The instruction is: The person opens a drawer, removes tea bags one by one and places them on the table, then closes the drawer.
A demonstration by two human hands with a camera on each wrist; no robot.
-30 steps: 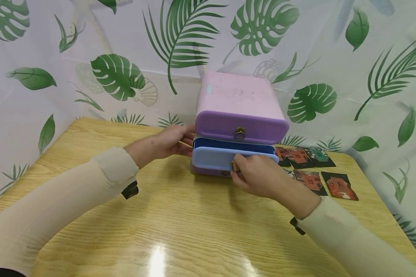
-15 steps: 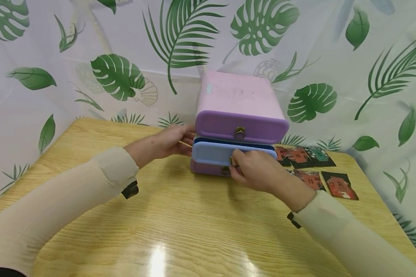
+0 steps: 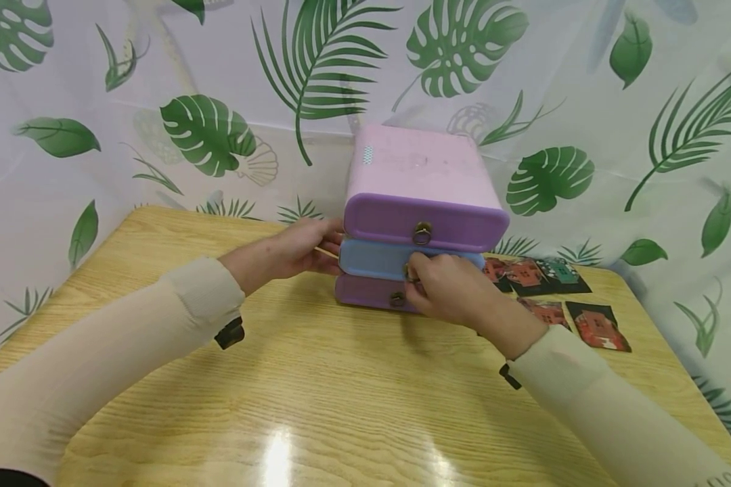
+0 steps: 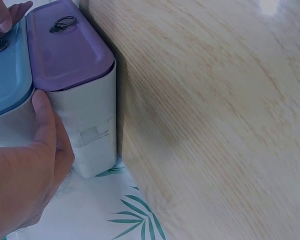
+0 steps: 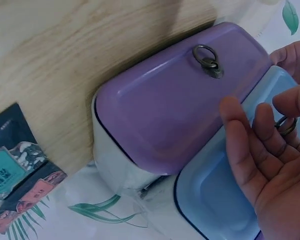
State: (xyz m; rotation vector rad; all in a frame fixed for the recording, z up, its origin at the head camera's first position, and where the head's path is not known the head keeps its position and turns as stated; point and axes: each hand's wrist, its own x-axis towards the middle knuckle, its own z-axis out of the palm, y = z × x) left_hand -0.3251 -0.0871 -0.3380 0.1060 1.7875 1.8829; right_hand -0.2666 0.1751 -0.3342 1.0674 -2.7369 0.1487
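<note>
With my right hand (image 3: 447, 287) I am gripping the ring (image 5: 290, 131) on the blue drawer (image 3: 374, 260), my fingers curling in on it, while my left hand (image 3: 298, 250) is resting apart from it, fingers fairly straight, one fingertip touching the left side of the drawer stack (image 3: 423, 166) near the seam between the blue level and the lower purple drawer (image 3: 365, 291). The blue drawer is sitting in the middle, under the upper purple drawer (image 3: 380, 220); it is lying just beyond my right knuckles and to the right of my left fingers. Its front is facing me, running long from left to right, and its depth is going away from me toward the leaf-patterned cloth (image 3: 207, 40). My right hand is being the nearer one to the ring, reaching in from the right and covering part of that front; my left is staying by the left end. The front is looking flush, or nearly so. As I am judging it, everything is turning on the line through the ring along the drawer's depth: a push or pull straying from it could be skewing the drawer. The packets (image 3: 598, 327) are lying on the table (image 3: 317, 385) off to the right, outside that line.
</note>
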